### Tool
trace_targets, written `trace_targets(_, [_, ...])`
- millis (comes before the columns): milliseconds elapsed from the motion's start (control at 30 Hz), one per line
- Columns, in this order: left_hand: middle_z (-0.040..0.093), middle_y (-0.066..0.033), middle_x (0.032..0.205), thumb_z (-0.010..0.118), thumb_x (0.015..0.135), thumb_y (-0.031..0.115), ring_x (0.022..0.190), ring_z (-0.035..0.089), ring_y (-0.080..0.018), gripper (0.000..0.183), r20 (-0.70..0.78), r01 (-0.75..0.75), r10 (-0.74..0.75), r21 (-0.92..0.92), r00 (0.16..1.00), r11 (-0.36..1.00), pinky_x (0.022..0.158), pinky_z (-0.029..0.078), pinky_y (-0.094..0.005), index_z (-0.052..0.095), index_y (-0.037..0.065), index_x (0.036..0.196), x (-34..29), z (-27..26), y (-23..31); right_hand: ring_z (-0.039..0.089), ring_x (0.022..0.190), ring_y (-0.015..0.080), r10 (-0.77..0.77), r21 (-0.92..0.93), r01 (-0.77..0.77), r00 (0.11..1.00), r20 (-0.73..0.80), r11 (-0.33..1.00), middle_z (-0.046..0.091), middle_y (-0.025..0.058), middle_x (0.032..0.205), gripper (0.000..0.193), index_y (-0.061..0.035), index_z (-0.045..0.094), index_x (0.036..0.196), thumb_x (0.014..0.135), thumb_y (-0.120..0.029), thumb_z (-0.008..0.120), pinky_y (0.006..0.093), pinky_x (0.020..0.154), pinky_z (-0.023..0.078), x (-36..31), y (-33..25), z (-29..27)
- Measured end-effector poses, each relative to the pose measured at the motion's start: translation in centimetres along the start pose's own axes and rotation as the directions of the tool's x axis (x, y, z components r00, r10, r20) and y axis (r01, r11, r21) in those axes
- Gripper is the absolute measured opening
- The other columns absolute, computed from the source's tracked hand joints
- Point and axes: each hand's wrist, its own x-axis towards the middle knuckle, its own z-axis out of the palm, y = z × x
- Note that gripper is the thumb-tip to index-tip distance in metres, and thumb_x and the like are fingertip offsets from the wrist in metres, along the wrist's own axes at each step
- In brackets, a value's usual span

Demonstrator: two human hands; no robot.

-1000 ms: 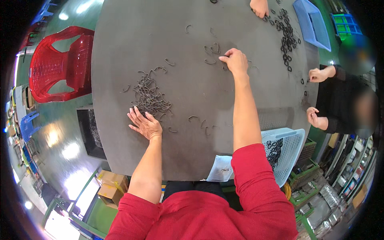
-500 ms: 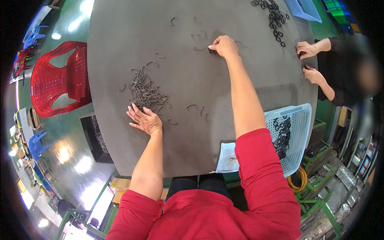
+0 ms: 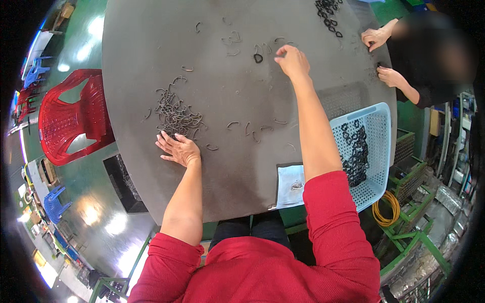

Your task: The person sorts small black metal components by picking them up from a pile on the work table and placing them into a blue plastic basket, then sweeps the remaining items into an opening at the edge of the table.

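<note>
My left hand (image 3: 178,150) rests on the table (image 3: 222,177) with fingers spread, touching the near edge of a pile of thin curved wire pieces (image 3: 177,113). My right hand (image 3: 294,61) is farther out, its thumb and forefinger a little apart with nothing visible between them; the other fingers are curled and partly hidden. Just left of its fingertips lies a small black D-shaped ring (image 3: 258,58). Loose wire hooks lie around it, among them one hook (image 3: 279,40) beyond the hand. More single wires (image 3: 233,124) are scattered between my two arms.
A light blue basket (image 3: 382,151) holding black rings stands at the right. Beside my right forearm lies a pale blue sheet (image 3: 289,188). More black rings (image 3: 329,17) lie at the far right, near a co-worker's hands (image 3: 378,38). A red chair (image 3: 76,118) stands left.
My right hand has drawn off to the right from the black ring, which was under its fingers and now lies uncovered. My left hand stays by the pile. The view has shifted slightly.
</note>
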Motion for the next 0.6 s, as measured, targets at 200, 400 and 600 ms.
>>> trace_targets(200, [0.021,-0.0018,0.148,0.034,0.094,0.031,0.139,0.013,-0.0203,0.048,-0.003,-0.011,0.011,-0.054,1.000,0.998,0.109,0.009,-0.0554,0.026,0.018,0.139,-0.4,0.2,0.5,0.060,0.093,0.0246,0.068,0.069,-0.076,0.991,0.115,0.995,0.065,0.0060,0.096,0.023,-0.0112,0.063,0.088,0.076,-0.029,0.071,0.0390,0.076,0.048,0.5,-2.3,3.9])
trace_targets(400, [0.021,-0.0038,0.148,0.034,0.093,0.030,0.139,0.015,-0.0236,0.051,-0.025,-0.012,0.011,-0.014,1.000,1.000,0.108,0.011,-0.0572,0.024,0.016,0.140,0.0,0.3,-0.5,0.059,0.087,0.0276,-0.004,0.241,0.014,0.999,-0.044,0.970,0.062,0.0093,0.086,0.024,-0.0066,0.060,0.084,0.074,-0.027,0.070,0.0396,0.073,0.046,-5.7,-1.0,-2.4])
trace_targets(600, [0.022,-0.0036,0.148,0.035,0.093,0.030,0.139,0.016,-0.0246,0.050,-0.031,-0.033,0.032,-0.019,0.999,0.999,0.107,0.015,-0.0589,0.025,0.018,0.140,-0.4,0.3,0.1,0.056,0.084,0.0302,0.379,-0.102,-0.390,0.918,-0.115,0.915,0.058,0.0101,0.090,0.029,-0.0064,0.057,0.091,0.071,-0.020,0.072,0.0400,0.075,0.044,-19.5,11.8,-14.1])
